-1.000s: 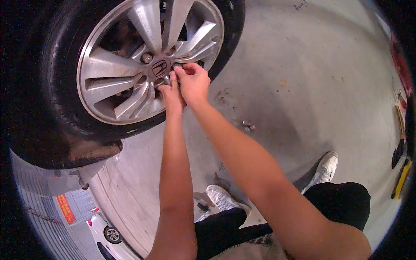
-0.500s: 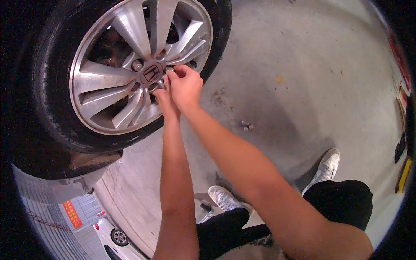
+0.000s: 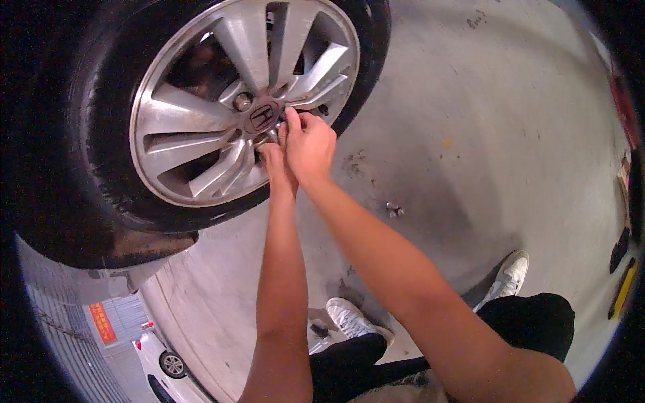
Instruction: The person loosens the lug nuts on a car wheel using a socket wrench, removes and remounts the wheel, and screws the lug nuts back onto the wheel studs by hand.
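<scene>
A silver alloy wheel (image 3: 195, 114) with a dark round centre cap (image 3: 262, 117) fills the upper left, its black tire (image 3: 107, 134) around it. My right hand (image 3: 313, 146) has its thumb and fingers pinched together at a lug hole just right of the cap; whatever they grip is hidden now. Lower and to the left, my left hand (image 3: 279, 164) reaches to the hole below the cap with bent fingers, partly behind the right hand. What it grips does not show. One lug nut (image 3: 243, 102) sits in the hole at the cap's upper left.
Several small shiny metal pieces, apparently lug nuts (image 3: 395, 210), lie on the grey concrete floor (image 3: 430, 87). My white shoes (image 3: 353, 318) are below. A white car (image 3: 168, 369) stands at the lower left, and a yellow object (image 3: 625, 289) lies at the right edge.
The view has shifted, so the wheel appears farther right. Both hands stay at the same lug holes. A shiny nut showed at my right fingertips before; it is covered now.
</scene>
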Demonstrator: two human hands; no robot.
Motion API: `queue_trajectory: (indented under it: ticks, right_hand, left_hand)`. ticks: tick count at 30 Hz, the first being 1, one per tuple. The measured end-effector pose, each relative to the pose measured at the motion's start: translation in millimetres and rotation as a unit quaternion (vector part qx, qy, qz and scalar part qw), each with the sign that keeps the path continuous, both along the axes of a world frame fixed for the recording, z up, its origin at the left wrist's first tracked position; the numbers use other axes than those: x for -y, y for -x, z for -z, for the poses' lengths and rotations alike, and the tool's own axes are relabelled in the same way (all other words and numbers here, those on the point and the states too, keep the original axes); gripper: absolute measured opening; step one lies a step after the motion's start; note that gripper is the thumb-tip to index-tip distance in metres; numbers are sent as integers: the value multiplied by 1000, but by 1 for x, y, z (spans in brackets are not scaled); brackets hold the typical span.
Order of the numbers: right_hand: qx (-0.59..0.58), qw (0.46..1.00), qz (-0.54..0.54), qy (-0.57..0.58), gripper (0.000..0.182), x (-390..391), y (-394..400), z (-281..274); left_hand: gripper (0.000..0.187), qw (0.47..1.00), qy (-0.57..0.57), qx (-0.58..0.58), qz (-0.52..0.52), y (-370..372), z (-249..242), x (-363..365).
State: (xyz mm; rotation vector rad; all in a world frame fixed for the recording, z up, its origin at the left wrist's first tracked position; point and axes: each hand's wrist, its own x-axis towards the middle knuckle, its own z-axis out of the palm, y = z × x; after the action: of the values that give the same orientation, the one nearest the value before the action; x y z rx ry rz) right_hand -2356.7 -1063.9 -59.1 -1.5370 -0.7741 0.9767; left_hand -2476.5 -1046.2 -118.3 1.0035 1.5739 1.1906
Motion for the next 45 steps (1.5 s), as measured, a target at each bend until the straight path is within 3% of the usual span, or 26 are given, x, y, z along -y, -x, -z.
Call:
queue_trajectory:
  ticks: [1,4,6,8,10,11,12,13,16,19,21,25,28,31,32,34,37,41,43,45]
  right_hand:
    - [109,993,-2,-36,43,1,1,1]
    - [25,999,25,-28,40,-6,6,12]
    - [-83,996,29,-24,37,-8,6,8]
    - [-103,994,27,-8,38,-6,6,5]
    - [-172,984,11,35,38,-5,4,2]
    - [-169,985,8,30,38,-4,5,4]
    - [-175,985,-3,9,37,-3,7,9]
    - [-179,984,-14,-10,37,-2,10,14]
    - [-221,975,-13,-29,31,-5,16,24]
    - [-245,970,3,-9,30,-5,16,24]
    - [-241,970,8,7,30,-7,15,22]
    - [-111,994,15,-6,40,-3,9,12]
    - [62,996,-2,-70,41,-7,4,13]
    - [134,990,-37,-8,40,-3,-5,-1]
    - [136,990,-40,-10,40,-4,-3,0]
    - [-22,999,13,-25,40,-8,4,7]
    - [-82,997,-15,5,40,-13,4,10]
    - [91,992,-35,-85,38,-11,-4,17]
    - [71,991,-59,-101,39,-7,-6,11]
    - [-106,993,-51,-18,42,-10,6,19]
  left_hand:
    - [62,1000,-6,2,-5,-1,4,1]
    - [59,994,-57,-87,-25,5,13,-4]
    - [66,989,-34,-100,101,16,14,-6]
    - [69,982,-26,-103,158,24,15,-5]
    - [67,969,8,-182,167,23,6,-4]
    - [66,990,17,38,138,18,6,1]
    - [64,963,28,253,86,3,-7,8]
    - [64,963,23,255,84,12,9,1]
    - [67,987,-30,152,48,17,35,-9]
    - [70,990,-21,-139,-1,8,24,-3]
    - [73,973,7,-230,-15,2,12,0]
    - [79,954,37,-296,-42,-7,0,0]
    - [81,945,29,-322,-48,-11,0,1]
    - [80,938,11,-342,-48,-12,3,2]
    - [80,936,6,-347,-47,-12,3,2]
    - [80,932,-1,-359,-46,-12,5,3]
    - [80,925,-11,-377,-47,-11,7,5]
    - [79,914,-26,-402,-43,-9,15,3]
    - [79,909,-34,-414,-30,-5,23,0]
    - [79,911,-30,-410,-18,-2,29,-1]
